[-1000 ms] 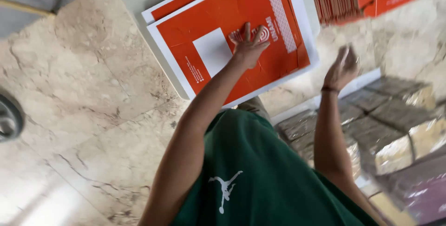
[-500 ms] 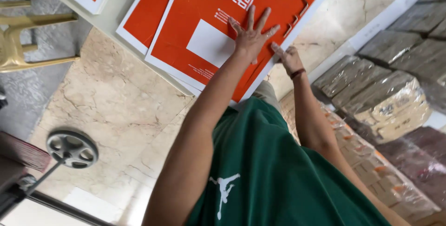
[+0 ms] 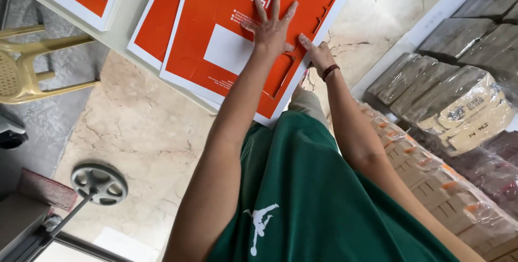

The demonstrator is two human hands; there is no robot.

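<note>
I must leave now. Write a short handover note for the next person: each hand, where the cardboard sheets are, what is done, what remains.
Left hand: flat, fingers spread, pressing on the top orange die-cut carton sheet.
Right hand: at that sheet's right edge, fingertips on it; grip hidden.
Sheets: top one lies unfolded on a stack of orange sheets on the white table.
Done: sheet is flat, printed side up.
Left: no flap is folded yet.

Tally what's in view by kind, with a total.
Orange flat cardboard box blanks: 3
Plastic-wrapped bundles: at least 4
Yellow plastic chair: 1
Round fan base: 1
Hands on the top blank, left hand and right hand: 2
Total: at least 11
</note>
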